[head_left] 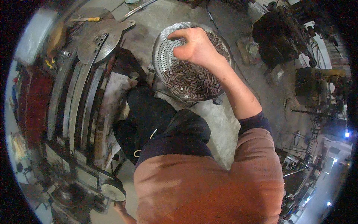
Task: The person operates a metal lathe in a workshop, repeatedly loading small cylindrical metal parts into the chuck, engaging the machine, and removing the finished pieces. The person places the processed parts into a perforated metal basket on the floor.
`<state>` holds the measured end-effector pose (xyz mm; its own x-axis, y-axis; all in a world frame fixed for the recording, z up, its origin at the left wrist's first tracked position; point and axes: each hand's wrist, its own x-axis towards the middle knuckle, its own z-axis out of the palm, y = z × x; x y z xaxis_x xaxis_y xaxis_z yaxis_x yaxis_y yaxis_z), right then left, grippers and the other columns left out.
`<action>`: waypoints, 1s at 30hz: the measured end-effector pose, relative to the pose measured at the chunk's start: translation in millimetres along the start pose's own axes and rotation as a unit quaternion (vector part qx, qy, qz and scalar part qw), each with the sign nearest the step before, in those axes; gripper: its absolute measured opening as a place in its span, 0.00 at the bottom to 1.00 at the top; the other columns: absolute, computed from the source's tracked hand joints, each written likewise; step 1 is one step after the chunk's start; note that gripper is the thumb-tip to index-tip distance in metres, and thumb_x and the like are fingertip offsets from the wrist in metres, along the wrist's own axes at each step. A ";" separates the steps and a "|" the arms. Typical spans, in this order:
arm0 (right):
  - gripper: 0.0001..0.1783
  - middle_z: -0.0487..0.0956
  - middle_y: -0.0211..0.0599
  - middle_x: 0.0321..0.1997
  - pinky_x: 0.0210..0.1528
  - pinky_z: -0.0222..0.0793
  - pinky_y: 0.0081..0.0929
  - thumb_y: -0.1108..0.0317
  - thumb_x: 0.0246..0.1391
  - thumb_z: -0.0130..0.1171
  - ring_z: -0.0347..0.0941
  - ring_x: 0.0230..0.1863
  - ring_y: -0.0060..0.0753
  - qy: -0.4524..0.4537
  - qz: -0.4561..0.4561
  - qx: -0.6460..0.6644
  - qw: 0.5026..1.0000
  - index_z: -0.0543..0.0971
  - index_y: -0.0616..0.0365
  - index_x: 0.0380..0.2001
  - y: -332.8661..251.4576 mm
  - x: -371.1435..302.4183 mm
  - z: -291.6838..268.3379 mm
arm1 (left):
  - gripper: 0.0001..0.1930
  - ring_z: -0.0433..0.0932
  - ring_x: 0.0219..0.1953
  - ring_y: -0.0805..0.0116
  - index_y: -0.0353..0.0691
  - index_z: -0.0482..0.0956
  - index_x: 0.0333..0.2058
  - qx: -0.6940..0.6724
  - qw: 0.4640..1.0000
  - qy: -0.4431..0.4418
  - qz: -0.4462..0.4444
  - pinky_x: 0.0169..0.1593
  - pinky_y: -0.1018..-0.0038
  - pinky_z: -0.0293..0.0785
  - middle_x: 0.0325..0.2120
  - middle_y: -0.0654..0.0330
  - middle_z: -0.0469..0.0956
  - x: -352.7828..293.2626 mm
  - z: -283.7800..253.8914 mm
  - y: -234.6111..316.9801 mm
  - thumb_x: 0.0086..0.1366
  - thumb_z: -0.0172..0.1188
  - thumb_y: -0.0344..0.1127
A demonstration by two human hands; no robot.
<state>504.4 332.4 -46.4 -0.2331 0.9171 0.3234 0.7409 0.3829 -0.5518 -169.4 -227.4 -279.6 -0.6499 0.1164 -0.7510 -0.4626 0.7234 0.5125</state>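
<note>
Over a round metal basin (161,59) with a perforated wall hovers my right hand (195,46). Its thumb and forefinger are curved and apart, with nothing visible between them; the other fingers are hidden from this view. Many short, dark metal cylinders (192,80) fill the basin's lower and right side, and a few look like hollow tubes. At the lower left, only a small part of my left hand (119,207) shows, right beside a round handwheel (113,192) on the machine. Its fingers are mostly hidden, so its grip cannot be made out.
A long machine bed with parallel metal rails (74,104) runs along my left. A round metal disc (99,41) with a bar across it sits at its far end. A yellow-handled tool (93,19) lies beyond. Dark machinery (278,37) stands at the right.
</note>
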 end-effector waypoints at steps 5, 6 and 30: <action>0.23 0.75 0.55 0.25 0.35 0.69 0.35 0.63 0.30 0.54 0.74 0.29 0.50 0.007 0.015 0.031 0.999 0.79 0.60 0.34 15.3 -7.9 -1.8 | 0.24 0.78 0.29 0.53 0.36 0.63 0.51 0.138 0.990 -0.029 0.031 0.28 0.66 0.76 0.39 0.48 0.75 -5.0 -33.0 -1.5 0.55 0.53 0.30; 0.23 0.75 0.55 0.26 0.35 0.69 0.35 0.63 0.29 0.54 0.74 0.30 0.50 0.009 0.021 0.035 0.999 0.79 0.60 0.34 20.5 -9.8 -2.2 | 0.23 0.79 0.28 0.53 0.36 0.63 0.51 0.218 0.973 -0.039 0.060 0.27 0.67 0.76 0.39 0.49 0.75 -3.0 -41.6 1.6 0.56 0.52 0.30; 0.23 0.78 0.51 0.34 0.45 0.69 0.30 0.65 0.31 0.55 0.76 0.39 0.45 0.005 0.110 0.038 0.993 0.79 0.60 0.36 57.9 -50.4 8.8 | 0.20 0.79 0.26 0.60 0.41 0.67 0.48 0.210 0.977 0.018 0.008 0.26 0.71 0.73 0.33 0.53 0.77 -61.9 -4.8 41.7 0.54 0.53 0.30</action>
<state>553.5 309.3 -101.4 -0.0639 0.9784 0.1966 0.7238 0.1811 -0.6659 -151.4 -207.7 -209.7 -0.6800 0.1118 -0.7246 -0.1679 0.9383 0.3023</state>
